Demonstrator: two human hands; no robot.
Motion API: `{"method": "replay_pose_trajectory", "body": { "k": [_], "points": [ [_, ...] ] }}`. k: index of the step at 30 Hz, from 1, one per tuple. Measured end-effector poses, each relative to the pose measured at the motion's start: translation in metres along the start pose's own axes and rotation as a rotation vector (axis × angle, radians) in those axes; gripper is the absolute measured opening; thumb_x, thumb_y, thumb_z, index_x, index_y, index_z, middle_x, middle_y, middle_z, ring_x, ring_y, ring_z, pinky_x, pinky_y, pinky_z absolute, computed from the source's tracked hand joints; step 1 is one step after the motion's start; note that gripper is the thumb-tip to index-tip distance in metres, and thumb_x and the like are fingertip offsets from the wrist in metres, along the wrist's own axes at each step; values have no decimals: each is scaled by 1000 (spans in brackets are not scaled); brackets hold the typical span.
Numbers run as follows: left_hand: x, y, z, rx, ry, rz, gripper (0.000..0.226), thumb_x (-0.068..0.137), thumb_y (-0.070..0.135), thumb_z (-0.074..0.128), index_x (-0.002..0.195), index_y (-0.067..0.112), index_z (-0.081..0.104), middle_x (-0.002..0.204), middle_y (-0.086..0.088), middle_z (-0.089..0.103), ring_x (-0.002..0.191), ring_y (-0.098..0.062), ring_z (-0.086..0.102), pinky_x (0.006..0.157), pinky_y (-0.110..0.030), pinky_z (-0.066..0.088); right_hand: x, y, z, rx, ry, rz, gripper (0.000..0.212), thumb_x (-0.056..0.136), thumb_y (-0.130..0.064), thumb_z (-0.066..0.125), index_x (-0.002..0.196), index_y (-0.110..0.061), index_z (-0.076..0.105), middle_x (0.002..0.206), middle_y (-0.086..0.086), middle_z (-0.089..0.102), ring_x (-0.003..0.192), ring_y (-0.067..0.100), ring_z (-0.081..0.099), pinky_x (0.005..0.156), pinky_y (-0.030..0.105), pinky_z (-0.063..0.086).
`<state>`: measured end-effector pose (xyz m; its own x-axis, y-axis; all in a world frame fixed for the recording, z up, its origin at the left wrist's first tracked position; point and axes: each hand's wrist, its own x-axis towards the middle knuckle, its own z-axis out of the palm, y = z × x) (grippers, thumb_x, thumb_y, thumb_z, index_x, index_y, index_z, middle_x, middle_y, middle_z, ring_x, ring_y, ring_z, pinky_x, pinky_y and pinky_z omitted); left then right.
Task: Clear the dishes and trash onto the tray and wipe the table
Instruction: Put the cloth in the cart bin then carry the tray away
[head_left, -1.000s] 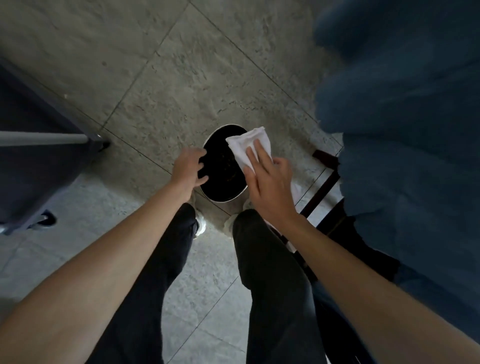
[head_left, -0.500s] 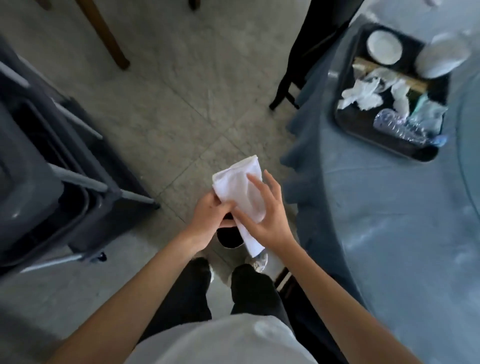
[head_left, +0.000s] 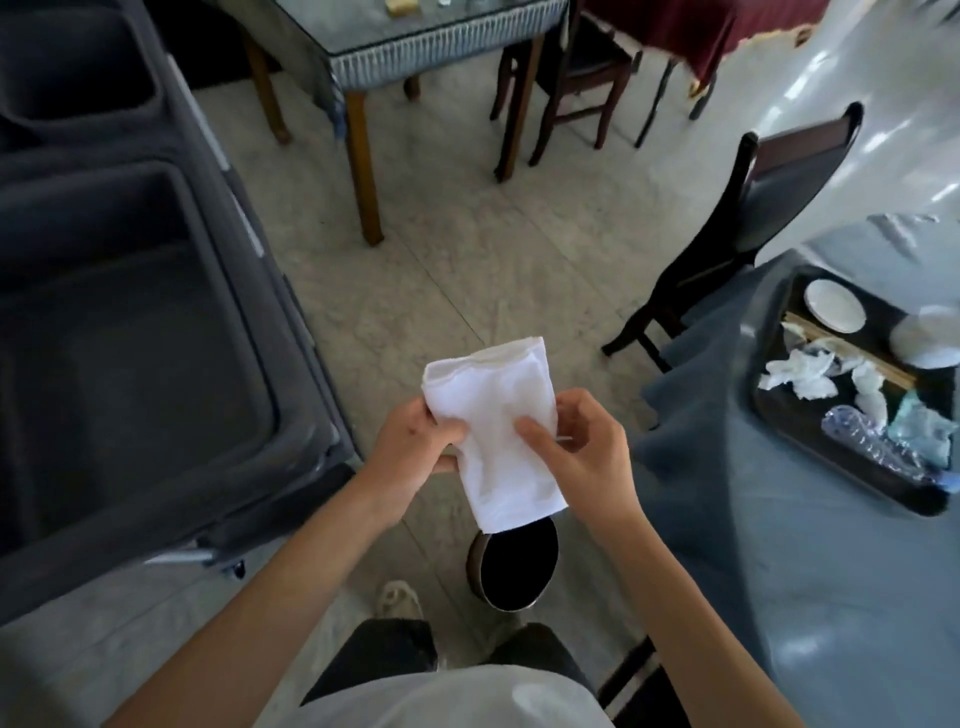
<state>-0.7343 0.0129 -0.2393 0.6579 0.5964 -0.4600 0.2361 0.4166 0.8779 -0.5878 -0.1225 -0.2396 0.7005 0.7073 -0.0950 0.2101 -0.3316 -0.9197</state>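
Cloth (head_left: 493, 431), white and folded, sits between my two hands above the floor, well to the 9 o'clock side of the counter (head_left: 779, 545). My left hand (head_left: 415, 449) grips its left edge, thumb curled over the front and fingers behind. My right hand (head_left: 582, 457) holds the right side, its thumb pressed onto the cloth face and the other fingers curled at the edge. The cloth is a long rectangle; its long axis runs from about 11 o'clock at the upper folded end to 5 o'clock at the lower end, which hangs free below both hands. That lower end overlaps the rim of a small round bin (head_left: 514, 571) standing on the floor by my feet.

At 3 o'clock on the blue-draped counter lies a black tray (head_left: 769, 410). In it I see a white plate (head_left: 834, 305), a second white dish (head_left: 927, 343) at the frame edge, crumpled tissues (head_left: 800, 371), chopsticks (head_left: 841, 345) lying across, and a crushed plastic bottle (head_left: 857, 436) near the tray's near edge. A dark chair (head_left: 748, 218) stands against the counter at 1 o'clock. A grey cart with tubs (head_left: 130, 338) fills the 9 o'clock side.
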Motion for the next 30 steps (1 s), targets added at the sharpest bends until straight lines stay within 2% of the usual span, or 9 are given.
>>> {"method": "replay_pose_trajectory", "body": {
  "k": [3,8,11,13,16,20,24,27,30],
  "points": [
    [-6,13,-27,-45,33,39,31,90,-2,58,115,13,69,110,-12,74,104,-29,71,87,-52,60,8,-20,21,54,-97,-36,18,89,-26,81,101,-20,69,93,-8,75,86,15,73,76,36,61],
    [-9,33,-56,-142,51,113,25,98,27,63,121,19,68,113,-7,75,106,-26,71,91,-51,58,33,-54,40,136,-226,-55,15,95,-24,73,102,-14,64,97,4,74,89,25,73,77,40,60],
    [-3,49,-68,-184,97,142,25,102,33,56,120,20,68,110,-6,75,104,-27,72,89,-52,58,55,-70,54,166,-293,-57,16,97,-24,70,109,-16,64,104,6,74,97,26,73,84,46,61],
    [3,60,-79,-219,126,166,25,103,31,53,118,18,68,108,-7,75,103,-28,72,89,-54,58,73,-79,65,201,-379,-45,23,96,-24,71,116,-17,63,109,8,76,102,28,74,88,46,61],
    [18,75,-102,-235,193,198,27,103,32,53,122,18,66,109,-7,74,104,-28,72,89,-56,58,109,-90,85,164,-570,4,33,89,-25,77,118,-15,66,107,7,77,99,23,75,83,40,62],
    [49,96,-141,-289,343,212,32,101,36,55,126,18,64,114,-4,73,106,-24,72,91,-51,59,170,-90,117,-26,-793,-19,29,87,-33,81,99,-8,73,95,15,74,87,17,73,76,34,56],
    [92,111,-176,-345,504,239,30,101,31,56,122,11,66,116,-8,74,107,-26,71,87,-44,60,244,-90,155,-10,-898,-49,39,82,-40,80,101,-7,73,93,14,73,85,25,71,74,39,55],
    [136,119,-202,-425,691,272,22,101,22,57,113,8,70,111,-11,75,103,-28,72,82,-42,61,310,-96,189,72,-900,-7,43,78,-36,88,108,-9,74,104,19,73,95,36,72,78,50,58],
    [180,135,-217,-527,866,261,20,101,15,59,111,2,69,111,-15,75,102,-29,72,82,-41,61,376,-117,215,73,-925,6,37,79,-25,86,110,-10,71,103,6,77,96,27,75,72,40,63]
  ]
}}
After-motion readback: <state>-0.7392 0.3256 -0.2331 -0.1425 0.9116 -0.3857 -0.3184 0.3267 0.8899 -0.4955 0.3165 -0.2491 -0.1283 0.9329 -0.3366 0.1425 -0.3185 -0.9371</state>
